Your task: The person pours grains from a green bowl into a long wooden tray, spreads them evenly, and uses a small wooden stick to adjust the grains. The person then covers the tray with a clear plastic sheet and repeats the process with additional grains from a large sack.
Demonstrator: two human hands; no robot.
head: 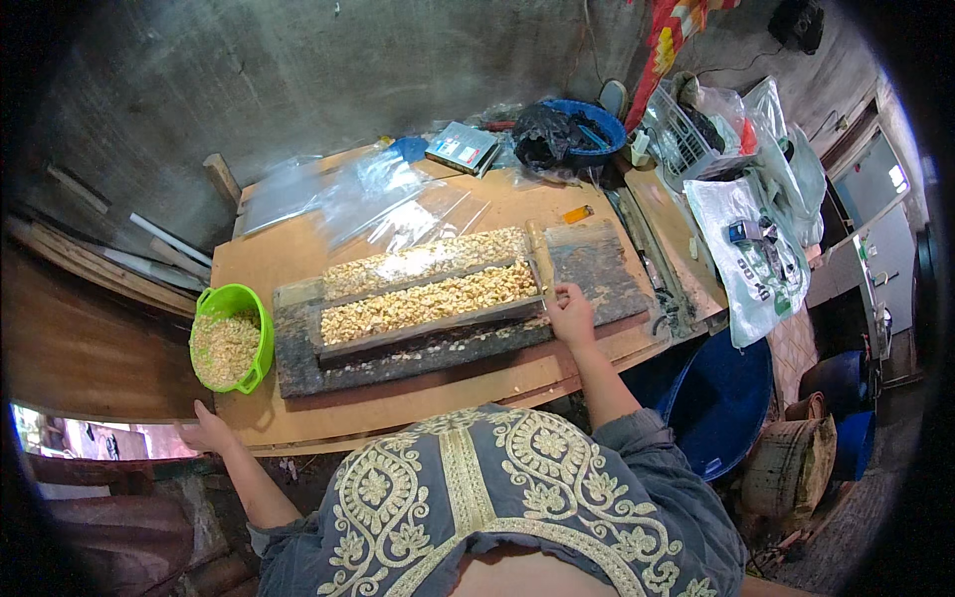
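My right hand [571,315] is at the right end of a long tray-like mould [433,319] filled with pale, nut-like pieces; its fingers are curled at the mould's corner, beside the lower end of a wooden stick [539,257]. Behind the filled mould, and alongside it, lies a flat strip of similar pieces [425,257] with a shiny surface. Both rest on a dark, worn wooden board [597,272]. My left hand [205,431], with fingers apart and nothing in it, is off the table's left front corner. Just beyond it stands a green plastic basket [266,339] holding more pale pieces.
Clear plastic sheets [373,194] lie on the table's back left. Behind are a box [462,147] and a blue basin [608,123] with a black bag. An orange lighter [577,215] lies near the board. At right are a white sack [735,276] and a blue barrel [727,403].
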